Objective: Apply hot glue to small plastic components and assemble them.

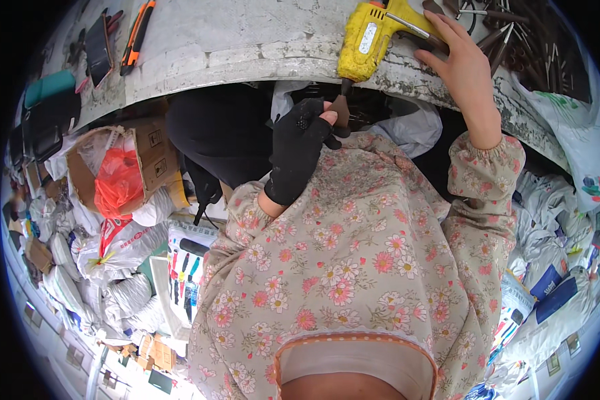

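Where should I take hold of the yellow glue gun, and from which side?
Probably by the handle of the glue gun, coming from the right: it juts out that way, toward the right hand, while the dark nozzle points toward the person, close to the brown piece in the left hand.

Observed from beside the bench (247,37), taking twelve as straight ahead of the wearer: the pale top spans ten to two o'clock. Surface is stained and scuffed; the near edge shows dark, worn patches, heaviest toward one o'clock. Between twelve and one lies a yellow glue gun (365,41), grimy, its dark nozzle projecting past that edge. Near half past ten, an orange-and-black cutter (139,37) lies lengthwise. Toward ten, just beside it, I note a dark flat item (99,52), kind uncertain. Near two, a loose heap (523,50) of brown pieces and silvery rods.
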`<state>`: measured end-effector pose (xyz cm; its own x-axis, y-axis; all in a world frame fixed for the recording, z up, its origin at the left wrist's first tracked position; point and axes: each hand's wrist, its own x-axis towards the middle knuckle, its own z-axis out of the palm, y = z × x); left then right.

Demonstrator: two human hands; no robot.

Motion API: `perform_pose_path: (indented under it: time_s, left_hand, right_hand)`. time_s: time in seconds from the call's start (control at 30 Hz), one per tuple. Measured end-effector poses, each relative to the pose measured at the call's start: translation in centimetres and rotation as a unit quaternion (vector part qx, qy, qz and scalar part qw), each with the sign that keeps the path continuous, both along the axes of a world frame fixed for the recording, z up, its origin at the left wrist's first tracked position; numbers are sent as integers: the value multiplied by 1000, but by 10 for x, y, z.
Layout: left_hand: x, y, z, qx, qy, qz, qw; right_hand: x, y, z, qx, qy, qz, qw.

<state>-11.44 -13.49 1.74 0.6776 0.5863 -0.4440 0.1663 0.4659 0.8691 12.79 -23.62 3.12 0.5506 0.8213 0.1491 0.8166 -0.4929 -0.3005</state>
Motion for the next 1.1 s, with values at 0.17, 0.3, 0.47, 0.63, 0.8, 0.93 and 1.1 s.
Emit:
perform_pose_path:
  time_s: [0.17,0.3,0.47,0.63,0.8,0.93,1.1]
  left_hand:
    - [-13,4,5,60,-36,23,997]
    - [-24,21,-8,147,-125,-64,979]
    - [-5,18,15,-207,-263,64,940]
    - [9,14,33,-254,-201,123,938]
    - [4,14,14,-252,-297,76,918]
    - [3,13,21,-246,-297,58,921]
    - [0,14,23,-166,-285,44,943]
  right_hand:
    - [-17,3,2,58,18,14,998]
    - [-52,-6,8,214,163,119,956]
    - [-86,-33,51,75,497,102,858]
    - [-97,-44,59,105,498,147,848]
    - [-102,-49,67,90,517,156,837]
    - [-104,-50,67,102,510,154,840]
    - [-101,-49,77,68,512,146,844]
